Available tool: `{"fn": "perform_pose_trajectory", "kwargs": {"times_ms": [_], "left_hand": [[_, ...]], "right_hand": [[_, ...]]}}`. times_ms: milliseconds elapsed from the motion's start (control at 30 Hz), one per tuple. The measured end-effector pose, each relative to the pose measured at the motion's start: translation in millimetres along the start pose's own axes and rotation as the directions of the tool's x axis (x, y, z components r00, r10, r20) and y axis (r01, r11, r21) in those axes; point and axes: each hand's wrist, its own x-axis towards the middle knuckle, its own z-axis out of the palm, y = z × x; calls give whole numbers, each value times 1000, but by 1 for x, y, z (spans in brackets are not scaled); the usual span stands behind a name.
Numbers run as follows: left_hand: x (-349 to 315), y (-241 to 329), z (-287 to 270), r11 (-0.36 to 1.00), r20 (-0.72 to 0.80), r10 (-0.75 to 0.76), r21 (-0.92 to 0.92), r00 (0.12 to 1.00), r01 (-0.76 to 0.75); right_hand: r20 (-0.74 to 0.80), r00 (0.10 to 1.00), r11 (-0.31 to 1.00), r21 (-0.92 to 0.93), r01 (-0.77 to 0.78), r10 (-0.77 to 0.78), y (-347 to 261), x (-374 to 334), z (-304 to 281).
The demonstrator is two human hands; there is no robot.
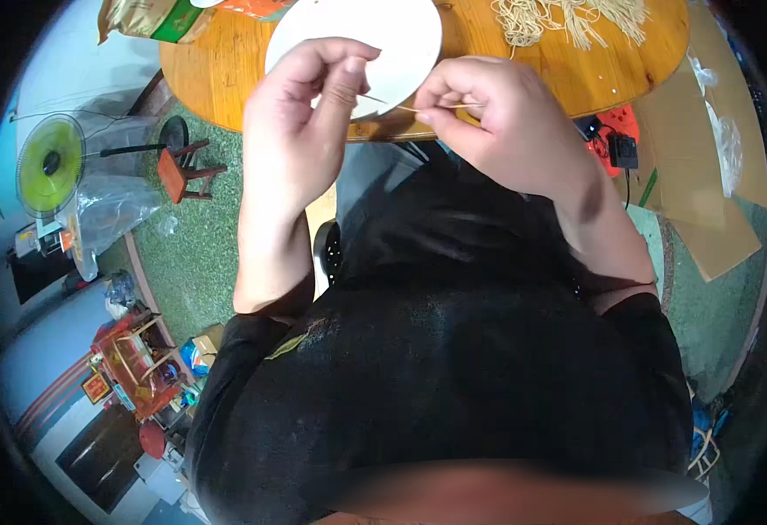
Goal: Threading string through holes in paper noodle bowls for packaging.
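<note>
Both hands are raised over the near edge of a round wooden table, in front of a white plate (401,44). My left hand (305,114) is closed in a pinch, thumb against forefinger. A thin dark piece pokes out of it toward the right; it is too small to name. My right hand (497,105) pinches a thin beige cord (408,109), which crosses its palm and points at the left hand. Only a small gap lies between the two sets of fingertips. Loose bundles of similar beige cord (517,19) lie at the table's far right.
On the wooden table (217,79), a green and tan bag (160,19) stands far left. A green fan (51,164) and a small wooden stool (173,175) are on the left. Flattened cardboard (712,232) and a red thing with a black plug (622,150) lie right.
</note>
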Motion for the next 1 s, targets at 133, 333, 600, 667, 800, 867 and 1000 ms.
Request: {"fn": "perform_pose_trajectory", "kwargs": {"times_ms": [133,333,600,667,800,867,1000], "left_hand": [[2,8,0,977,104,91,182,990,-108],[3,10,-10,954,296,121,228,947,-193],[-3,6,-5,996,188,64,49,980,-74],[3,8,-2,999,150,12,48,989,-20],[7,5,-2,991,212,-74,-97,974,96],[17,6,-4,984,336,-132,-71,933,165],[18,3,-4,971,340,-168,-104,925,214]], "right_hand": [[160,972,811,-537,233,-173,-22,-2,-19],[180,896,625,-661,416,-406,-32,13,-25],[66,911,741,-560,371,-407,-32,28,-22],[-96,550,543,-362,757,-830,6,42,-18],[56,887,769,-475,428,-459,-33,32,-21],[-111,507,514,-318,797,-855,7,51,-14],[-109,524,534,-237,811,-845,-9,48,-20]]}}
